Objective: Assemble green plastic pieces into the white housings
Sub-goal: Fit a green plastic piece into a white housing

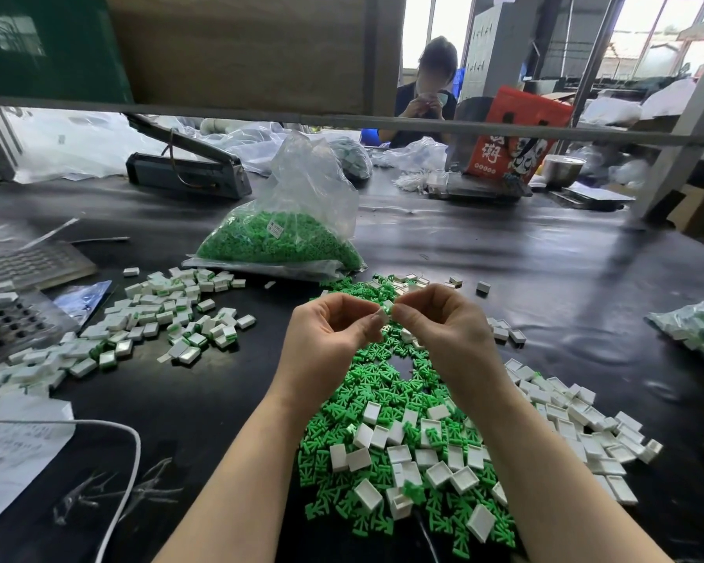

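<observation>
Between both hands (387, 314), one green piece (387, 307)

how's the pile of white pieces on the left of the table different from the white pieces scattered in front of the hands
The left pile of white rectangular plastic housings shows green edges on many pieces, so green parts appear fitted; the near scattered white housings mostly look like empty open shells. The left pile lies on bare black table; the near ones lie on and beside loose green plastic pieces. Both groups are small boxy white housings, lying jumbled.

Head view, downward, near table (545, 278)
</observation>
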A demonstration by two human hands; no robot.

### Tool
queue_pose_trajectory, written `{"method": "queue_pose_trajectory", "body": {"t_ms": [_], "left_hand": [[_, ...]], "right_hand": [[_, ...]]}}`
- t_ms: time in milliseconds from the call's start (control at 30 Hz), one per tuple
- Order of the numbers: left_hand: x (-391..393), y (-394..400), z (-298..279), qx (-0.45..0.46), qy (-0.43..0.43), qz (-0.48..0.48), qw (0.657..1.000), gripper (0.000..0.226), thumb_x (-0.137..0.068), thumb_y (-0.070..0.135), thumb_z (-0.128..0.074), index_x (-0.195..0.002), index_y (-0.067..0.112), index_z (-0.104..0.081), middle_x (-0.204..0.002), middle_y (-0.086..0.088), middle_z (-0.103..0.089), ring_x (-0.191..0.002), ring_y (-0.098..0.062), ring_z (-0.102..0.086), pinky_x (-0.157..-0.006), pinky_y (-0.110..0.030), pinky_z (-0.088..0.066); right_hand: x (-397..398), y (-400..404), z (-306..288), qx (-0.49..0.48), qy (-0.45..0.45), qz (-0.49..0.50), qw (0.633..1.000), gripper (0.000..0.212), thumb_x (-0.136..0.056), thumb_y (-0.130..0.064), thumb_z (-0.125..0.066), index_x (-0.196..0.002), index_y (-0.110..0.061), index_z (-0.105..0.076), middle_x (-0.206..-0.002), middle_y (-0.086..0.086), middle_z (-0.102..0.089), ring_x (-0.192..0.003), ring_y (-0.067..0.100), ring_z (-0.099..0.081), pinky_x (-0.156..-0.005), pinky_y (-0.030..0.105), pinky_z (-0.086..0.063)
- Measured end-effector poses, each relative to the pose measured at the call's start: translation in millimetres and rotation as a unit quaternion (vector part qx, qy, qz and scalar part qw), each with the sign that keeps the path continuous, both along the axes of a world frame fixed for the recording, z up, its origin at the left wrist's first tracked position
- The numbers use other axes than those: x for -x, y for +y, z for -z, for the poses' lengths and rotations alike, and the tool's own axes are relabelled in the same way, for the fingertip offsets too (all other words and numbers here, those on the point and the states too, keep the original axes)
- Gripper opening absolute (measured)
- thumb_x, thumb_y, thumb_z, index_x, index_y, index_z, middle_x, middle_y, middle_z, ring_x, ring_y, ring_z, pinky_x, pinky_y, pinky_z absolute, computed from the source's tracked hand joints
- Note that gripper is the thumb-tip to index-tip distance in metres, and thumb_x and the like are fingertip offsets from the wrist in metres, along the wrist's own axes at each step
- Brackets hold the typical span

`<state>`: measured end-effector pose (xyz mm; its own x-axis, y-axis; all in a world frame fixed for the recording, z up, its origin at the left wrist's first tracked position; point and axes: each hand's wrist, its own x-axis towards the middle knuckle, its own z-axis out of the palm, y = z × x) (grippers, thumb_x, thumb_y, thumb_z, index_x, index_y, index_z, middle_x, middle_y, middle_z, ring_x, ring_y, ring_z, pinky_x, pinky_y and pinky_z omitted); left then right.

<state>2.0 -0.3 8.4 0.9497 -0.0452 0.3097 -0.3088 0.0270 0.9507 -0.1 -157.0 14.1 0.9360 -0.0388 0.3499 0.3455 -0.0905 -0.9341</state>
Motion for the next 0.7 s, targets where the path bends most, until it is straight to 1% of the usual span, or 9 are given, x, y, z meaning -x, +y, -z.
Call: {"method": "queue_pose_trajectory", "body": {"t_ms": [67, 100, 133, 200, 267, 433, 533, 600, 700], "left_hand": [[0, 1, -1, -0.034, -0.011, 0.004, 0.999, 0.006, -0.083, 0.009, -0.075, -0.089, 0.008, -0.073, -0.077, -0.009, -0.074, -0.071, -0.017, -0.07, -0.072, -0.028, -0.059], [-1, 2, 0, -0.05, -0.012, 0.007, 0.999, 0.006, -0.083, 0.008, -0.074, -0.089, 0.008, -0.073, -0.078, -0.008, -0.074, -0.071, -0.015, -0.069, -0.072, -0.027, -0.059], [-1, 2, 0, -0.063, -0.011, 0.01, 0.998, 0.006, -0.084, 0.007, -0.073, -0.09, 0.008, -0.073, -0.078, -0.007, -0.074, -0.071, -0.014, -0.069, -0.072, -0.027, -0.058], [-2, 2, 2, -0.092, -0.006, 0.016, 0.996, 0.006, -0.085, 0.007, -0.073, -0.089, 0.01, -0.072, -0.078, -0.006, -0.074, -0.072, -0.013, -0.068, -0.073, -0.029, -0.058], [-3, 2, 5, -0.126, 0.0, 0.026, 0.992, 0.006, -0.086, 0.009, -0.072, -0.09, 0.012, -0.072, -0.079, -0.004, -0.074, -0.072, -0.014, -0.068, -0.074, -0.03, -0.059], [-8, 4, 13, -0.181, 0.034, 0.07, 0.98, 0.006, -0.093, 0.013, -0.064, -0.091, 0.019, -0.065, -0.075, 0.002, -0.068, -0.068, -0.01, -0.061, -0.071, -0.027, -0.054], [-8, 7, 16, -0.238, 0.055, 0.11, 0.963, 0.017, -0.099, 0.019, -0.055, -0.084, 0.019, -0.063, -0.069, 0.002, -0.06, -0.065, -0.013, -0.053, -0.066, -0.032, -0.046], [-7, 8, 16, -0.242, 0.061, 0.129, 0.96, 0.022, -0.1, 0.018, -0.053, -0.079, 0.018, -0.062, -0.068, -0.001, -0.056, -0.064, -0.014, -0.048, -0.064, -0.034, -0.041], [-5, 8, 13, -0.237, 0.059, 0.146, 0.959, 0.022, -0.099, 0.019, -0.055, -0.078, 0.018, -0.06, -0.069, 0.003, -0.054, -0.064, -0.01, -0.046, -0.064, -0.029, -0.039]], "right_hand": [[1, -6, -1, 0.068, 0.012, -0.015, 0.998, 0.006, -0.088, -0.01, -0.07, -0.092, -0.01, -0.065, -0.079, 0.006, -0.07, -0.073, 0.016, -0.066, -0.067, 0.028, -0.056], [1, -8, -1, 0.11, 0.021, -0.021, 0.994, 0.005, -0.09, -0.013, -0.067, -0.093, -0.011, -0.063, -0.078, 0.005, -0.07, -0.071, 0.016, -0.066, -0.065, 0.028, -0.056], [1, -10, -1, 0.157, 0.031, -0.026, 0.987, 0.003, -0.093, -0.016, -0.064, -0.093, -0.013, -0.062, -0.075, 0.003, -0.07, -0.067, 0.014, -0.065, -0.06, 0.027, -0.054], [1, -13, 1, 0.252, 0.043, -0.039, 0.966, 0.01, -0.097, -0.021, -0.059, -0.088, -0.018, -0.062, -0.068, 0.0, -0.067, -0.054, 0.009, -0.057, -0.05, 0.023, -0.046], [0, -16, 1, 0.301, 0.048, -0.055, 0.951, 0.019, -0.098, -0.021, -0.056, -0.08, -0.02, -0.061, -0.062, -0.003, -0.064, -0.048, 0.004, -0.048, -0.047, 0.02, -0.04], [0, -17, 1, 0.297, 0.054, -0.082, 0.95, 0.024, -0.099, -0.018, -0.054, -0.077, -0.012, -0.061, -0.064, 0.004, -0.064, -0.048, 0.006, -0.043, -0.048, 0.023, -0.036], [0, -17, 3, 0.291, 0.066, -0.095, 0.95, 0.024, -0.1, -0.019, -0.053, -0.077, -0.017, -0.062, -0.065, 0.002, -0.065, -0.051, 0.009, -0.044, -0.053, 0.028, -0.037], [-1, -18, 5, 0.288, 0.077, -0.108, 0.948, 0.025, -0.099, -0.019, -0.053, -0.076, -0.02, -0.062, -0.062, -0.002, -0.064, -0.056, 0.015, -0.047, -0.057, 0.034, -0.038], [-1, -20, 7, 0.279, 0.101, -0.131, 0.946, 0.027, -0.1, -0.02, -0.051, -0.075, -0.021, -0.061, -0.06, -0.004, -0.062, -0.06, 0.021, -0.048, -0.061, 0.039, -0.039]]}}
